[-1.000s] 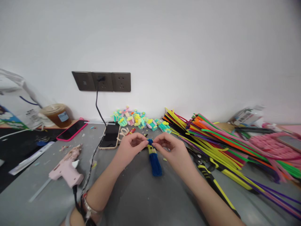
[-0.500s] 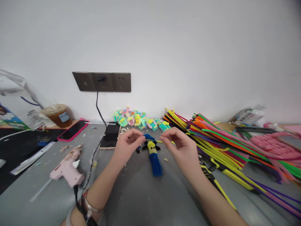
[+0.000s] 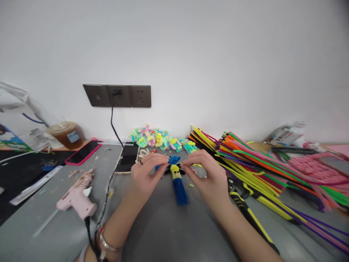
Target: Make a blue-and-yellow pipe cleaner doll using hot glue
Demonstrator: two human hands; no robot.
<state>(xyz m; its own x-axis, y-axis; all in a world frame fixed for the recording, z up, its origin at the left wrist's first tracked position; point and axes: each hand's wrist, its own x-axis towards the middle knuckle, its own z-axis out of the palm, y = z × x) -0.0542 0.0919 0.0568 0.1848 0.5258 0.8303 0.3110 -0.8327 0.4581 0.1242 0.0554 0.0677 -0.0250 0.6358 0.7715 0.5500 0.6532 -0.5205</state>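
My left hand [image 3: 149, 173] is closed in a pinch on a bent blue pipe cleaner [image 3: 174, 159]. My right hand [image 3: 208, 174] pinches at the other side of this blue piece, its fingertips close to the left ones; the exact grip is partly hidden. Just below the fingertips lies a small pipe-cleaner doll [image 3: 180, 189] with a yellow head, dark eyes, black side pieces and a long blue body. More blue fuzz shows behind my left fingers.
At left are a pink glue gun [image 3: 77, 198] with its cord, a pink-cased phone [image 3: 83, 153] and a drink cup [image 3: 65, 135]. Another phone [image 3: 127, 158] and small pastel figures [image 3: 160, 140] stand behind. Pipe cleaners [image 3: 253, 163] and yellow-black pliers [image 3: 249, 214] lie at right.
My right hand has moved left and its fingertips have come to the blue piece. The hands are now closer together above the doll, which stays in place.
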